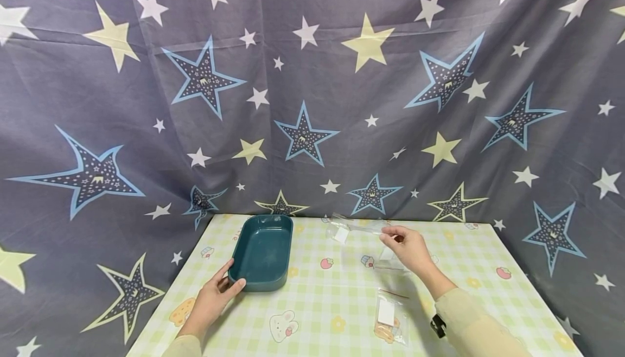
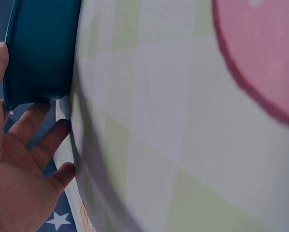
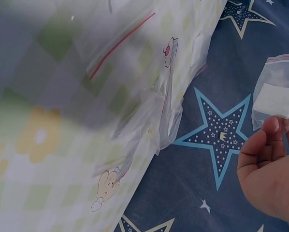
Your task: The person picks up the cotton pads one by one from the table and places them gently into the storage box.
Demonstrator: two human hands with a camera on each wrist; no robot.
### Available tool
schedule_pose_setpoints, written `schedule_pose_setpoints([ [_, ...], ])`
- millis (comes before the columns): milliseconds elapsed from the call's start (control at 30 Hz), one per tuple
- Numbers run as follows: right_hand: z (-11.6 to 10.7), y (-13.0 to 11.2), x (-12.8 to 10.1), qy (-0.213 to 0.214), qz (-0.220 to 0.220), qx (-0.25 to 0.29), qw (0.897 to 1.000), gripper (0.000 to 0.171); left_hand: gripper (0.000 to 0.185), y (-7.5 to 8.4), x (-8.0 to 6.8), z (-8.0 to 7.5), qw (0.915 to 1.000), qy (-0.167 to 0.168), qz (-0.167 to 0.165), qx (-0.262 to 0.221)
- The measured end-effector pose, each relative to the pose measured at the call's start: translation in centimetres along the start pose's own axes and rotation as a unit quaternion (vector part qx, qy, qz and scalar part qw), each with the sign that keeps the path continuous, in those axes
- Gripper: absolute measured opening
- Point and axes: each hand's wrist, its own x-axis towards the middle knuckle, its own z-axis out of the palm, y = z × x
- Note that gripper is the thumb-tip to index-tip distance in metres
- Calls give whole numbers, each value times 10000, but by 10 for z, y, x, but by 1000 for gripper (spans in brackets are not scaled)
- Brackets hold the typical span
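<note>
A dark teal rectangular dish (image 1: 266,254) rests on the table at the left. My left hand (image 1: 212,300) holds its near left corner, thumb and index finger on either side of the corner. In the left wrist view the other fingers (image 2: 52,140) spread below the dish wall (image 2: 43,53). Over the right part of the table, my right hand (image 1: 407,248) pinches a clear zip bag (image 3: 275,94) with a white label; the bag's contents cannot be made out. Around that hand lie other clear bags, one with a white label (image 1: 340,234) near the back edge.
Nearer the front lies another labelled clear bag (image 1: 390,319) with a red zip line. The table wears a green checked cloth (image 1: 312,303) with printed cartoon figures. A dark curtain with stars (image 1: 312,75) hangs right behind the table's back edge.
</note>
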Motion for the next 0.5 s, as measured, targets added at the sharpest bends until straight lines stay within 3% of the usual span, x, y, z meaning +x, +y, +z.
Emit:
schedule_pose_setpoints([
  [500, 15, -11, 1, -50, -52, 70, 9999, 25, 98, -1, 1, 1, 10000, 51, -6, -32],
])
